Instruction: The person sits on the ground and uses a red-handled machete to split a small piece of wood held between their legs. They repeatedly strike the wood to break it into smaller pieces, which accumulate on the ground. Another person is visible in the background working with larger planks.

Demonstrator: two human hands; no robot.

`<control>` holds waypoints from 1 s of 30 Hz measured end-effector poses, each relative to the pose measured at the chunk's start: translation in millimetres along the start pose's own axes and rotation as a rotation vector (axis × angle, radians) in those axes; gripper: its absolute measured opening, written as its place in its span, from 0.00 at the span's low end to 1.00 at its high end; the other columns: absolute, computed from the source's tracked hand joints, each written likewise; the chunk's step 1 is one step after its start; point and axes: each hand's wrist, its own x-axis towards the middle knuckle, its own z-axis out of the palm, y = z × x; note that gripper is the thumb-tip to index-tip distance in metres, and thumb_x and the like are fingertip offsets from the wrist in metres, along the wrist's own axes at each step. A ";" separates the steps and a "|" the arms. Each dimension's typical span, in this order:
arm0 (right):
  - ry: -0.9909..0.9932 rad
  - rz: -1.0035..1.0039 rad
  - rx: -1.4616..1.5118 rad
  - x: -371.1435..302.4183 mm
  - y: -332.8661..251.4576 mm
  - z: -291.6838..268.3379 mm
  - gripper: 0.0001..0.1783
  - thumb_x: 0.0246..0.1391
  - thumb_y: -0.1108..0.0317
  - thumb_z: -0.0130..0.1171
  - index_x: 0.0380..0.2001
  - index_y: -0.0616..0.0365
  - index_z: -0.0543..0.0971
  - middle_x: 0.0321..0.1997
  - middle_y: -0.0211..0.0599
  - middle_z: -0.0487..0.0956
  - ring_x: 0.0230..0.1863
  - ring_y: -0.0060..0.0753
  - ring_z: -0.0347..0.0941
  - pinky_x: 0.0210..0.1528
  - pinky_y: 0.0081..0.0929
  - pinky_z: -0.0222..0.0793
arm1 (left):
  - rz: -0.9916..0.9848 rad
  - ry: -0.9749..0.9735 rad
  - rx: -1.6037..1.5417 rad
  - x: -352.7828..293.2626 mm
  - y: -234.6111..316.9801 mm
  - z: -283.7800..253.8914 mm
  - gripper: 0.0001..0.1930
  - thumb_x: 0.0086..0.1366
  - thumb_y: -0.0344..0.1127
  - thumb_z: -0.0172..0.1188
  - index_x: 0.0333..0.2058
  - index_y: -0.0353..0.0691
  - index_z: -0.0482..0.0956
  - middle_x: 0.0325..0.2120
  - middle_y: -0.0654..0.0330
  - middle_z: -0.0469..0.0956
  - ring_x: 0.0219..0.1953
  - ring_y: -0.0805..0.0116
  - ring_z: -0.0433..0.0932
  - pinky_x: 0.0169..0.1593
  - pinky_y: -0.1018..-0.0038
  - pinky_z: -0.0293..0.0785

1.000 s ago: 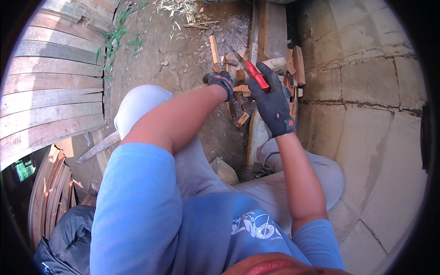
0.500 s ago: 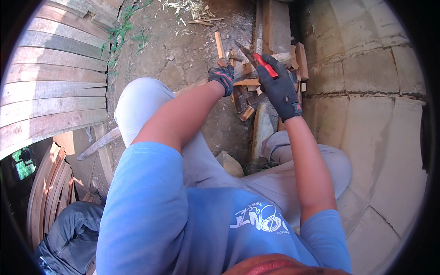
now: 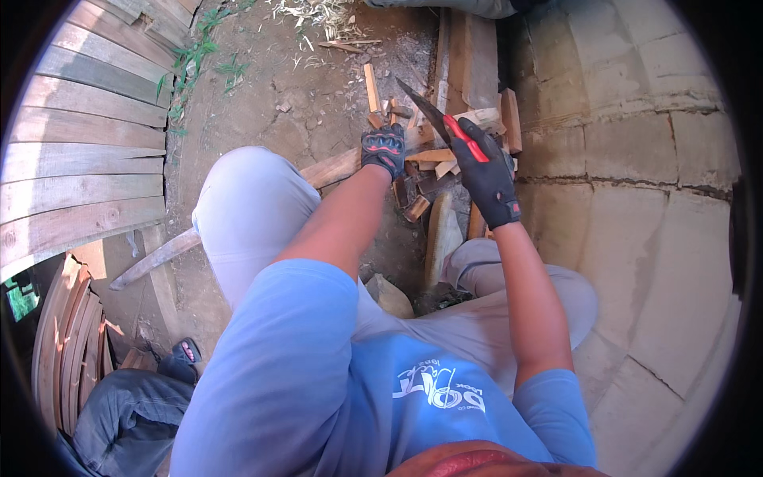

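Observation:
My right hand (image 3: pixel 486 163), in a black glove, grips the red handle (image 3: pixel 467 139) of a long dark blade (image 3: pixel 424 105) that tapers to a point. Whether it is a saw or a knife I cannot tell. The blade points up and left, above the wood pile. My left hand (image 3: pixel 383 149), in a black and red glove, is bent down over a pale wooden pole (image 3: pixel 334 168), its back upward and its fingertips hidden. The pole lies crosswise over offcuts and runs behind my left forearm. A thin wooden stick (image 3: pixel 371 87) lies just beyond my left hand.
Wood blocks (image 3: pixel 416 208) lie between my legs, near a stone (image 3: pixel 389 296). A concrete block wall (image 3: pixel 636 151) stands at right, plank boards (image 3: pixel 95 151) at left. Another person's leg (image 3: pixel 445 6) shows at the top edge; another's dark trousers (image 3: pixel 131 417) at lower left.
My left hand has turned so its back faces up over the pole. My right hand still holds the blade. A leg has entered at the top, and a foot shows at lower left.

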 end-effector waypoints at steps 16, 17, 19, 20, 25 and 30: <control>0.060 -0.105 -0.088 -5.1 -1.7 2.3 0.27 0.69 0.52 0.63 0.65 0.51 0.80 0.63 0.48 0.83 0.63 0.48 0.80 0.65 0.39 0.73 | 0.055 -0.236 0.179 19.5 4.2 -38.3 0.37 0.65 0.52 0.65 0.70 0.41 0.74 0.69 0.46 0.74 0.71 0.49 0.73 0.71 0.52 0.70; 0.069 -0.118 -0.074 -2.2 2.0 0.2 0.27 0.69 0.53 0.64 0.65 0.52 0.80 0.64 0.48 0.83 0.64 0.48 0.80 0.65 0.39 0.73 | 0.080 -0.219 0.128 20.2 3.2 -37.2 0.35 0.67 0.50 0.62 0.70 0.42 0.74 0.68 0.46 0.74 0.70 0.49 0.73 0.71 0.52 0.70; 0.072 -0.126 -0.047 -0.3 3.5 -0.3 0.27 0.68 0.54 0.64 0.65 0.54 0.80 0.64 0.48 0.83 0.65 0.47 0.80 0.66 0.38 0.73 | 0.121 -0.186 0.016 13.2 2.9 -43.9 0.30 0.71 0.47 0.56 0.70 0.44 0.75 0.68 0.46 0.74 0.70 0.50 0.74 0.71 0.52 0.70; 0.072 -0.118 -0.033 -1.0 4.8 -0.4 0.27 0.68 0.54 0.65 0.65 0.54 0.80 0.64 0.48 0.83 0.65 0.47 0.79 0.66 0.38 0.73 | 0.128 -0.223 -0.117 5.9 1.1 -45.3 0.26 0.74 0.42 0.49 0.68 0.47 0.76 0.67 0.47 0.75 0.68 0.51 0.76 0.69 0.53 0.73; 0.028 -0.100 -0.051 -2.3 -11.8 0.7 0.27 0.69 0.54 0.65 0.65 0.56 0.79 0.64 0.48 0.83 0.65 0.46 0.79 0.67 0.38 0.72 | 0.052 -0.144 -0.173 7.3 -8.9 -24.6 0.25 0.72 0.43 0.52 0.64 0.45 0.80 0.63 0.48 0.80 0.64 0.51 0.80 0.64 0.53 0.78; 0.067 -0.162 -0.112 -12.6 -23.9 2.2 0.27 0.69 0.54 0.64 0.65 0.56 0.79 0.63 0.50 0.83 0.64 0.48 0.80 0.66 0.38 0.73 | 0.046 -0.091 -0.136 16.6 -3.2 -19.8 0.23 0.71 0.43 0.53 0.60 0.41 0.83 0.59 0.47 0.83 0.60 0.52 0.83 0.62 0.53 0.79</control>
